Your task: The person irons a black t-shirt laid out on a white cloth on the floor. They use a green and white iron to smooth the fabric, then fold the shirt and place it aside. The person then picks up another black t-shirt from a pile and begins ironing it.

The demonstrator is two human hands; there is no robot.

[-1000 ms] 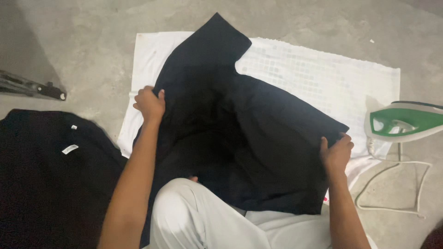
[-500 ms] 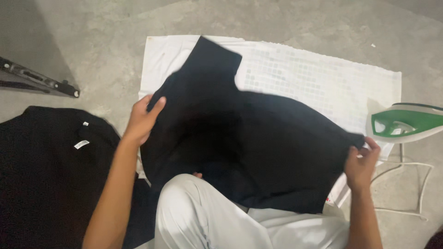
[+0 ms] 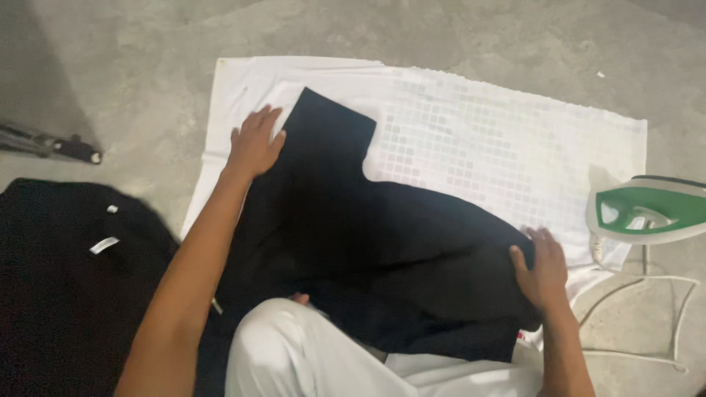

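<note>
Black garment [image 3: 382, 257] now lies flatter on the white cloth [image 3: 500, 132] than a second ago, left hand [image 3: 254, 143] gone from gripping to open-palmed on its far-left edge, right hand [image 3: 543, 268] spread pressing the right edge near the green iron [image 3: 647, 209].

Home floor ironing spot: bare concrete floor [image 3: 132, 66], white cloth [image 3: 500, 140], green iron [image 3: 647, 209].

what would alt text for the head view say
Both hands press a black garment flat on a white cloth on the floor, left hand at its far edge, right hand at its side; a green iron sits nearby.
</note>
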